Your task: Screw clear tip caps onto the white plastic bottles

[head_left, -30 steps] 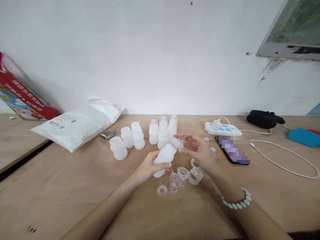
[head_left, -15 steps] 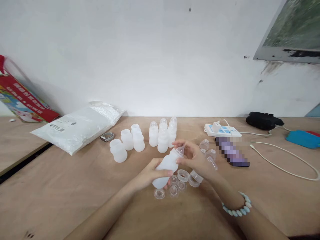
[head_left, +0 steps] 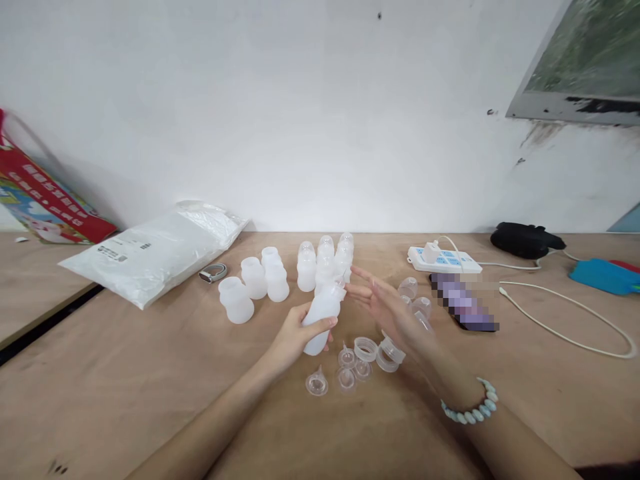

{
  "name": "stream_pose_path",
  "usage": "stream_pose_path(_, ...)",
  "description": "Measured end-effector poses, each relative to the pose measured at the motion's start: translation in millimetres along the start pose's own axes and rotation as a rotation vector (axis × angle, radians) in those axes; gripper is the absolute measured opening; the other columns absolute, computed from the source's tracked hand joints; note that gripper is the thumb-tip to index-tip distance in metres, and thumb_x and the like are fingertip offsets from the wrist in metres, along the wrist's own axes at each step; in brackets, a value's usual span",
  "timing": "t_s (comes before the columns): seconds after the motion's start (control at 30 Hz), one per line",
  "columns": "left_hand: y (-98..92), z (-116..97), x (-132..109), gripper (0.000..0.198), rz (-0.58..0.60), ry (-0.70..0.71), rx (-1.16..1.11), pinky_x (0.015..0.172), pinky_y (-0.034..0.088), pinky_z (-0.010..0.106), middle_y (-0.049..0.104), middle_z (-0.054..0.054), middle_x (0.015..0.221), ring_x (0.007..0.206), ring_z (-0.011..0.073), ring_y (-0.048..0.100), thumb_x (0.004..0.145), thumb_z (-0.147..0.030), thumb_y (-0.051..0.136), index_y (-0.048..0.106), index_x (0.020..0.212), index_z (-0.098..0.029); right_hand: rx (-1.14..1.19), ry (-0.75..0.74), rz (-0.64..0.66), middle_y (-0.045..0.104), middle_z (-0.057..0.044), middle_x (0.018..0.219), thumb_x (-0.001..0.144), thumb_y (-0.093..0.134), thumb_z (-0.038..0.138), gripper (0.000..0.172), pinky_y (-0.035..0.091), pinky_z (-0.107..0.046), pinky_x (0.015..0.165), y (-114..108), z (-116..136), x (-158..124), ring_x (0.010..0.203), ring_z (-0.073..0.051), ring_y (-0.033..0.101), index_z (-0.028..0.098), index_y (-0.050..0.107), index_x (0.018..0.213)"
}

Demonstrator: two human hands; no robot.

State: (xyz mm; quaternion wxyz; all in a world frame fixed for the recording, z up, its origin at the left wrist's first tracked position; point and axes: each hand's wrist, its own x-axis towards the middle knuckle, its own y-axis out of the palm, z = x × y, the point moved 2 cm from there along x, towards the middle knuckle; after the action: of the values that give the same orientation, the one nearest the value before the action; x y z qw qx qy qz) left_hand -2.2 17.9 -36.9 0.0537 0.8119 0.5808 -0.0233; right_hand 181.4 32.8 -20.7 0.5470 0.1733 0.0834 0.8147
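Note:
My left hand is wrapped round a translucent white baby bottle, which is tilted with its top toward the upper right. A clear nipple seems to sit at its neck, though it blends with the bottles behind. Beside the bottle's top, my right hand has its fingers stretched out and holds nothing. Below the hands lie several clear nipples and several clear screw rings. Clear dome caps rest to the right, partly behind my right hand. Several capped bottles stand just beyond the held one.
Uncapped bottles stand at left, near a watch-like band and a white plastic parcel. To the right are a power strip, a phone, a cable, a black pouch and a blue item.
My right hand has let go of the bottle's top and its fingers have straightened. The bottle in my left hand has moved slightly up and left, and stands more upright.

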Motion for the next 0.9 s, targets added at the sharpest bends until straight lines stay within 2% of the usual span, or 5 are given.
stream_pose_path(0.17, -2.4, -0.2, -0.4, 0.043, -0.053, 0.005, -0.031, 0.049, 0.045, 0.024, 0.064, -0.001, 0.061, 0.051, 0.0134, 0.058, 0.069, -0.05, 0.076, 0.056, 0.085, -0.015, -0.007, -0.061, -0.311, 0.039, 0.009, 0.044, 0.082, 0.073, 0.048, 0.031, 0.039, -0.041, 0.099, -14.8, 0.9, 1.4, 0.071, -0.022, 0.063, 0.018, 0.07, 0.09)
stream_pose_path(0.27, -1.8, 0.5, -1.7, 0.043, -0.022, -0.008, -0.042, 0.05, 0.046, 0.024, 0.064, 0.0, 0.062, 0.051, 0.0134, 0.059, 0.07, -0.05, 0.076, 0.057, 0.086, -0.015, 0.019, -0.04, -0.292, 0.061, 0.002, 0.066, 0.076, 0.077, 0.035, 0.022, 0.042, -0.038, 0.095, -13.4, 1.2, 1.9, 0.081, -0.02, 0.063, 0.019, 0.067, 0.088)
stream_pose_path(0.4, 3.2, 2.2, -6.6, 0.043, 0.168, -0.078, -0.076, 0.05, 0.047, 0.024, 0.066, 0.002, 0.064, 0.052, 0.0138, 0.06, 0.071, -0.05, 0.076, 0.059, 0.089, -0.014, 0.046, 0.029, 0.009, 0.067, -0.006, 0.116, 0.072, 0.079, 0.022, 0.052, 0.042, -0.039, 0.098, -1.1, 3.4, 1.1, 0.115, -0.025, 0.057, 0.023, 0.058, 0.12)
stream_pose_path(0.67, 9.5, 8.8, -7.4, 0.044, 0.298, -0.116, -0.059, 0.049, 0.048, 0.022, 0.065, 0.002, 0.063, 0.051, 0.0126, 0.059, 0.069, -0.05, 0.078, 0.059, 0.084, -0.014, -0.263, -0.071, 0.036, 0.061, 0.001, 0.085, 0.073, 0.085, 0.036, 0.049, 0.046, -0.03, 0.07, -5.0, -12.0, 1.6, 0.077, -0.017, 0.059, 0.023, 0.057, 0.111)
stream_pose_path(0.9, 4.8, 5.3, -9.7, 0.045, 0.329, -0.148, -0.143, 0.047, 0.048, 0.021, 0.066, 0.003, 0.065, 0.052, 0.0127, 0.06, 0.071, -0.05, 0.076, 0.061, 0.092, -0.013, -0.171, -0.045, 0.223, 0.065, -0.007, 0.11, 0.076, 0.082, 0.033, 0.068, 0.051, -0.036, 0.084, -1.5, 2.2, -0.9, 0.102, -0.023, 0.061, 0.025, 0.048, 0.135)
